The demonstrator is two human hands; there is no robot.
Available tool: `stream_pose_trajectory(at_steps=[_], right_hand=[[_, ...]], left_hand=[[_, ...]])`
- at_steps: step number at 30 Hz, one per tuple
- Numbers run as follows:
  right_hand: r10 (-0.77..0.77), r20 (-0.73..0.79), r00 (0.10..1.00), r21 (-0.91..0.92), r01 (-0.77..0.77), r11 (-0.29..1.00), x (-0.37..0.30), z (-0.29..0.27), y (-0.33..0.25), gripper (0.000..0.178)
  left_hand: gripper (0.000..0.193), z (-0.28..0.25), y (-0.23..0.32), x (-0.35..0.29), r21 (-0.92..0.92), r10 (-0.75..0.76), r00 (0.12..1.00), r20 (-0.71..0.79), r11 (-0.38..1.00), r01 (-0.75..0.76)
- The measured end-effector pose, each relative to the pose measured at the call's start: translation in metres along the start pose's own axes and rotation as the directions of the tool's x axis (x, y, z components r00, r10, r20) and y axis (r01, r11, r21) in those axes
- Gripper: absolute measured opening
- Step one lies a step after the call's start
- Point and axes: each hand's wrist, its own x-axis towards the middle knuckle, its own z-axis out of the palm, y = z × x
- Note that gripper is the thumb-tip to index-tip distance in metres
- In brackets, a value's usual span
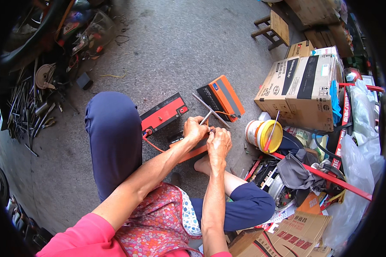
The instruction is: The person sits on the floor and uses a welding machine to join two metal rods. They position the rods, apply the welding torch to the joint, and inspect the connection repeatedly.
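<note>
Head view: T-handle juts beyond left hand.

Lower right of the red battery, my right hand hides whatever its fingertips meet, and my left wrist covers part of an orange block. Far left of that battery, a black wheel is cut off.
</note>
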Motion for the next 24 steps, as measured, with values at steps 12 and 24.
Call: stream_pose_trajectory(at_steps=[12, 24], right_hand=[[-0.008, 0.031, 0.999, 0.058, 0.006, 0.998, 0.002, 0.000, 0.006, 0.015], [0.195, 0.061, 0.979, 0.277, -0.204, 0.939, -0.006, 0.004, 0.011, 0.014]], left_hand=[[0.013, 0.006, -0.017, 0.009, -0.102, -0.013, 1.000, 0.001, 0.995, 0.013], [0.012, -0.001, -0.005, 0.003, -0.063, -0.031, 0.998, 0.050, 0.997, 0.034]])
